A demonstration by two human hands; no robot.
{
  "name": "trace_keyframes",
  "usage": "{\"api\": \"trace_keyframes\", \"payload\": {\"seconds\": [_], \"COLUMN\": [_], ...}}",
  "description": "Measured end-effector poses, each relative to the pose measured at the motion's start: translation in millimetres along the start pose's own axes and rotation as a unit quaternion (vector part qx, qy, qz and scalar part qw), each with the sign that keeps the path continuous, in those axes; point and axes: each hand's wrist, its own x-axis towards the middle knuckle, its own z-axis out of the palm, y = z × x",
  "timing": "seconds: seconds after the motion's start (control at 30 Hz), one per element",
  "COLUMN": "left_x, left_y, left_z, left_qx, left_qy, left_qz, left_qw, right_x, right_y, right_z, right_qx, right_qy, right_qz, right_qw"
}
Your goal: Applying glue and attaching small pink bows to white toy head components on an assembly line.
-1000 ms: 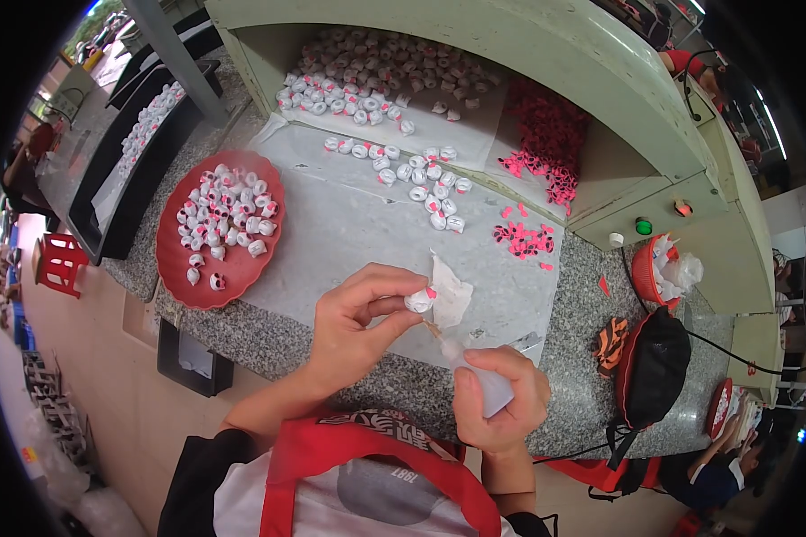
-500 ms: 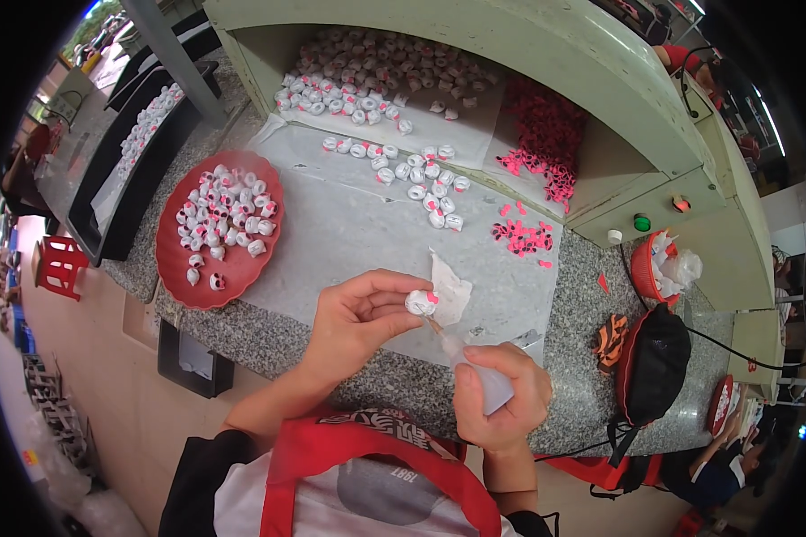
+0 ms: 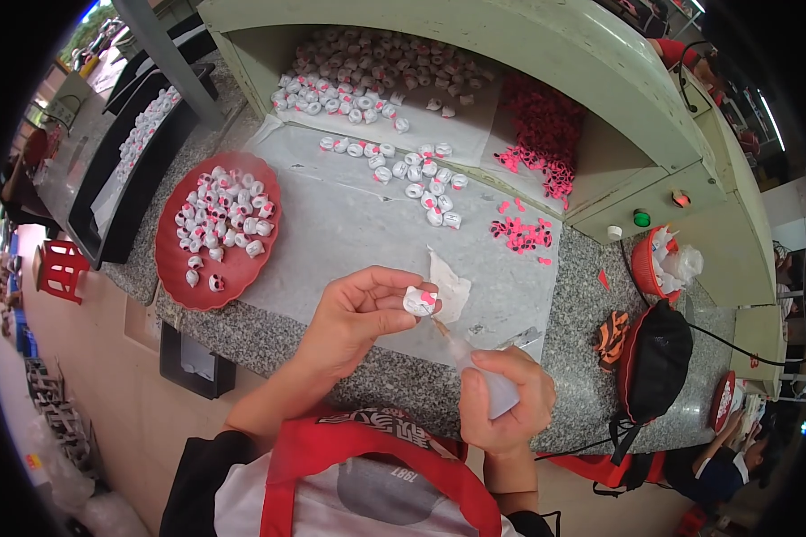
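Note:
Between the thumb and fingers of my left hand (image 3: 356, 313) is a small white cat-head figure (image 3: 419, 302) with a pink bow, held above the papered bench. My right hand (image 3: 510, 396) is wrapped round a translucent squeeze bottle (image 3: 490, 387), whose thin brownish nozzle points up-left. The nozzle tip is close to the lower edge of the cat head; whether they touch I cannot tell. Beyond the hands lies a crumpled white tissue (image 3: 450, 288). Similar white heads (image 3: 434, 186) stand in rows on the paper, and small pink-and-black pieces (image 3: 521, 234) are scattered right of them.
At left, a red scalloped plate (image 3: 175, 285) holds several heads. The pale green cabinet (image 3: 546, 27) arches over more heads and a pink pile (image 3: 542, 121). A red basket (image 3: 643, 264) and a black bag (image 3: 661, 362) stand right. Black trays (image 3: 90, 210) are far left.
The cat head has turned in my left fingers, so its bow faces me more. My right hand and the bottle have shifted slightly right and down.

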Motion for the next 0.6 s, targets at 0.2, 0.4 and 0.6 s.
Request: {"api": "trace_keyframes", "payload": {"seconds": [0.2,0.4,0.6], "left_x": [0.6,-1.1,2.1], "left_y": [0.7,0.8,-3.1], "left_z": [0.3,3.1,2.0], "left_qx": [0.005,0.004,0.017], "left_qy": [-0.002,0.001,0.002], "left_qz": [0.006,-0.002,0.002], "left_qw": [1.0,1.0,1.0], "right_x": [0.5,-1.3,-5.9], "right_y": [-0.2,-3.9,-1.1], "right_z": [-4.2,-3.7,-4.0], "right_qx": [-0.012,0.019,-0.005], "right_qy": [0.001,-0.012,0.012], "right_qz": [-0.001,0.019,0.088], "right_qw": [1.0,1.0,0.996]}}
